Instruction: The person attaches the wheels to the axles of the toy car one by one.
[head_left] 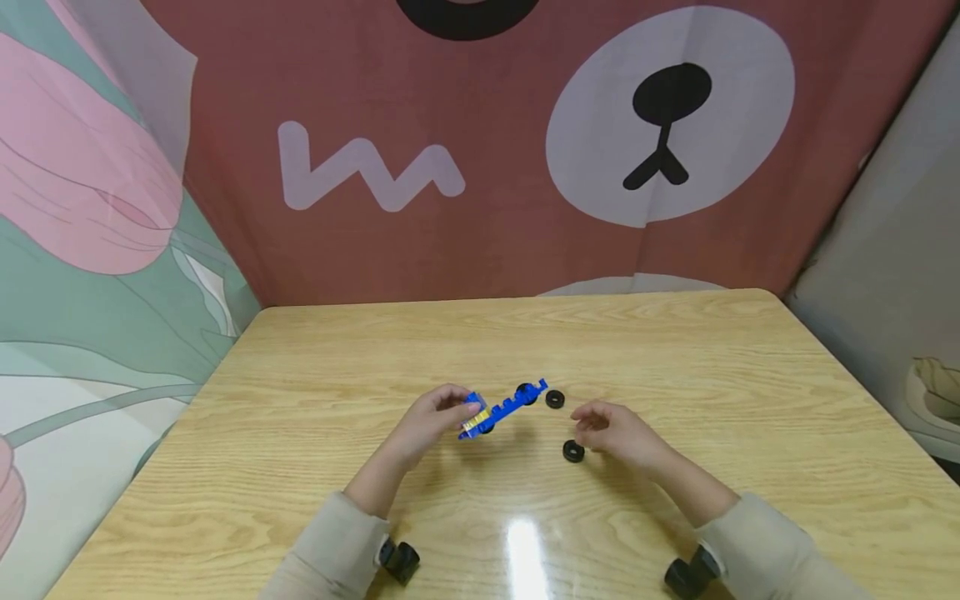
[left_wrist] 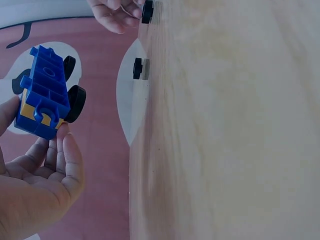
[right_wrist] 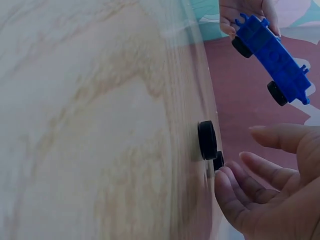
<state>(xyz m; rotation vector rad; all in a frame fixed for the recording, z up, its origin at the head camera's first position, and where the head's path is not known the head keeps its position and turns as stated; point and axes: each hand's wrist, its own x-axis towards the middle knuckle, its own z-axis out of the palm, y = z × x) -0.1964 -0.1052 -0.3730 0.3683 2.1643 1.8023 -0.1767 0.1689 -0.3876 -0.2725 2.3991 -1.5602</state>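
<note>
My left hand (head_left: 435,421) pinches one end of a blue toy car chassis (head_left: 512,406) with a yellow strip, holding it tilted above the table. In the left wrist view the chassis (left_wrist: 47,82) shows its hollow underside, a hook at the gripped end and black wheels (left_wrist: 76,104) on one side. My right hand (head_left: 618,433) holds nothing; its fingers are loosely bent with the thumb apart. Close to its fingertips lies a loose black wheel (head_left: 573,451). Farther back on the table is another black wheel (head_left: 555,399), near the chassis's far end.
The wooden table (head_left: 337,358) extends on all sides of the hands. Behind it hangs a reddish-brown cloth (head_left: 495,250) with a cartoon face. A patterned flower cloth (head_left: 90,292) borders the left side, and a pale grey surface (head_left: 885,250) stands at the right.
</note>
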